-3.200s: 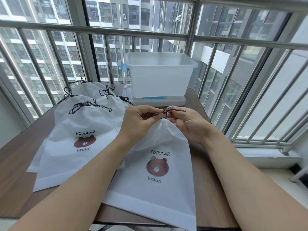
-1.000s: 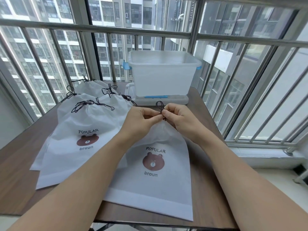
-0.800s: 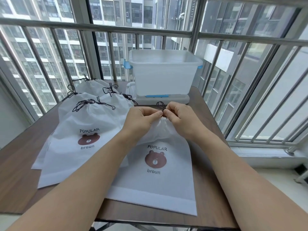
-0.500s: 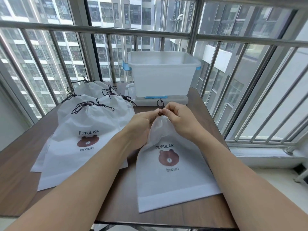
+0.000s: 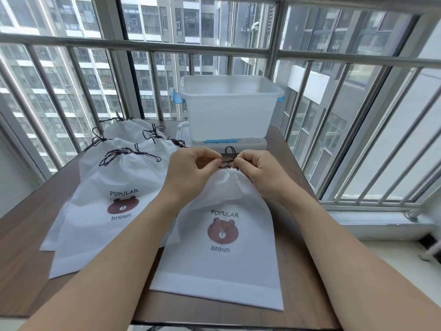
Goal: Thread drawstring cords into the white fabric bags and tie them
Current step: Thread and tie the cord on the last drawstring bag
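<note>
Tied bags [image 5: 112, 187] piled at left of table [image 5: 28, 235]. My L hand [image 5: 191, 173] & R hand [image 5: 260, 173] each pinch the dark cord [image 5: 228, 158] at the cinched neck of the center bag [image 5: 222, 235], w/ 1 loop up. Tub [image 5: 229, 108] behind.

head view: worn on the person's head | faces forward and down over the worktop [image 5: 296, 163] | near, both forearms in frame | window railing [image 5: 214, 47] beyond

- On the table [image 5: 31, 225]: bag [image 5: 222, 237] in front, centre.
- Left: pile of tied bags [image 5: 102, 206], perhaps four.
- Behind: bin [image 5: 229, 111].
</note>
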Demonstrator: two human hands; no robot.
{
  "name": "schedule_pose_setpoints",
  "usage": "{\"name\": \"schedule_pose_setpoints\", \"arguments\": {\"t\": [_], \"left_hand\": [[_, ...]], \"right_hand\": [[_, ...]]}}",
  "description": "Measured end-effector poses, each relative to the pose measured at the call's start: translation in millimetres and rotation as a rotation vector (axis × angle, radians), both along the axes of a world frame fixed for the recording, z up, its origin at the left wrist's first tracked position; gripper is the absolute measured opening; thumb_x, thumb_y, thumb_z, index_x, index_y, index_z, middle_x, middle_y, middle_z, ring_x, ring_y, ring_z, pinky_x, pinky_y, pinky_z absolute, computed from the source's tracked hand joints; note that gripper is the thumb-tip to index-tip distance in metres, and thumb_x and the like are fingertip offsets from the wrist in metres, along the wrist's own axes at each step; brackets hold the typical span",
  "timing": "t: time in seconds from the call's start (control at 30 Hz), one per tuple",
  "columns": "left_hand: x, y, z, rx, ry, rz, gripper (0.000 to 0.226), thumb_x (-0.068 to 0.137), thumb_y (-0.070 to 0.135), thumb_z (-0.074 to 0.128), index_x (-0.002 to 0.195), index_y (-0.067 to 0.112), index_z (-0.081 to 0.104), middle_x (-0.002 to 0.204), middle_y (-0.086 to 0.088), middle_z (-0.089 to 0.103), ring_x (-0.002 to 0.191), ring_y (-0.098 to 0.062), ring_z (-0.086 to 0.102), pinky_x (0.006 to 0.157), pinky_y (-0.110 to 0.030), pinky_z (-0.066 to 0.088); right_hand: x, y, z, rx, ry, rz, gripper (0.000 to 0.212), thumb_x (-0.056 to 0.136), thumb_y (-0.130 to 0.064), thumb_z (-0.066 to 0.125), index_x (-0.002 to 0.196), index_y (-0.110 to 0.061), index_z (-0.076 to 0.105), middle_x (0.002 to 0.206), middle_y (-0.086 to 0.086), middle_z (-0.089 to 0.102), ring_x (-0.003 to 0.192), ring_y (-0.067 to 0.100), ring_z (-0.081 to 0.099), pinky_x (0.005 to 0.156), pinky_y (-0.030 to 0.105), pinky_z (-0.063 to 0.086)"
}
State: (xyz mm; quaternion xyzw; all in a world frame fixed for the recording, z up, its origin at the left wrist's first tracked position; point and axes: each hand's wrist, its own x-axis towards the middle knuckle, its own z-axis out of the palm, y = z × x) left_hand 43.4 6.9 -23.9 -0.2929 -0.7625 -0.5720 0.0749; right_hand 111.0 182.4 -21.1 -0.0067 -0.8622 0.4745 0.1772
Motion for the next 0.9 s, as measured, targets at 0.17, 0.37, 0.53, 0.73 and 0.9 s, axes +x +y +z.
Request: {"name": "schedule_pose_setpoints", "arguments": {"t": [0.17, 0.37, 0.53, 0.73, 0.9], "left_hand": [[1.8, 1.2, 2.4, -0.157, 0.205, -0.039, 0.017, 0.088, 0.004, 0.062, 0.099, 0.016, 0.061, 0.075, 0.004, 0.063, 0.069, -0.010, 0.060, 0.072, -0.028, 0.054], [17.2, 6.7, 4.7, 0.031, 0.507, 0.146, 0.007, 0.079, 0.013, 0.075, 0.083, 0.012, 0.068, 0.079, 0.002, 0.065, 0.072, -0.010, 0.060, 0.068, -0.022, 0.050], [18.8, 12.7, -0.3, -0.055, 0.544, 0.048, 0.019, 0.076, 0.015, 0.078, 0.095, 0.017, 0.080, 0.083, 0.005, 0.071, 0.075, -0.007, 0.065, 0.072, -0.026, 0.055], [15.2, 9.7, 1.4, -0.013, 0.301, 0.053, 0.019, 0.075, 0.017, 0.080, 0.093, 0.021, 0.080, 0.086, 0.009, 0.072, 0.081, -0.006, 0.066, 0.075, -0.020, 0.054], [15.9, 9.0, 3.7, 0.028, -0.011, -0.054, 0.017, 0.081, 0.008, 0.077, 0.094, 0.019, 0.080, 0.084, 0.008, 0.077, 0.079, -0.006, 0.073, 0.080, -0.026, 0.059]], "right_hand": [[2.9, -4.8, 3.3, -0.108, -0.035, 0.053, 0.034, 0.103, -0.012, 0.055, 0.070, -0.016, 0.063, 0.058, -0.006, 0.052, 0.051, 0.005, 0.041, 0.051, 0.016, 0.035], [1.1, -6.9, 2.6, -0.082, -0.012, 0.046, 0.030, 0.103, -0.014, 0.056, 0.074, -0.013, 0.066, 0.060, -0.006, 0.054, 0.055, 0.007, 0.041, 0.054, 0.021, 0.034], [-3.3, -7.9, -0.5, -0.112, 0.002, 0.078, 0.026, 0.103, -0.011, 0.052, 0.087, -0.010, 0.073, 0.073, -0.002, 0.066, 0.065, 0.005, 0.053, 0.063, 0.022, 0.042], [1.2, -11.5, 5.4, -0.174, -0.019, 0.137, 0.029, 0.106, -0.009, 0.048, 0.081, -0.010, 0.063, 0.045, -0.016, 0.042, 0.041, 0.001, 0.032, 0.044, 0.014, 0.028], [-0.7, -10.1, 1.9, -0.092, -0.003, 0.135, 0.025, 0.105, -0.008, 0.051, 0.082, -0.007, 0.061, 0.049, -0.019, 0.046, 0.045, 0.000, 0.039, 0.049, 0.010, 0.031]]}}
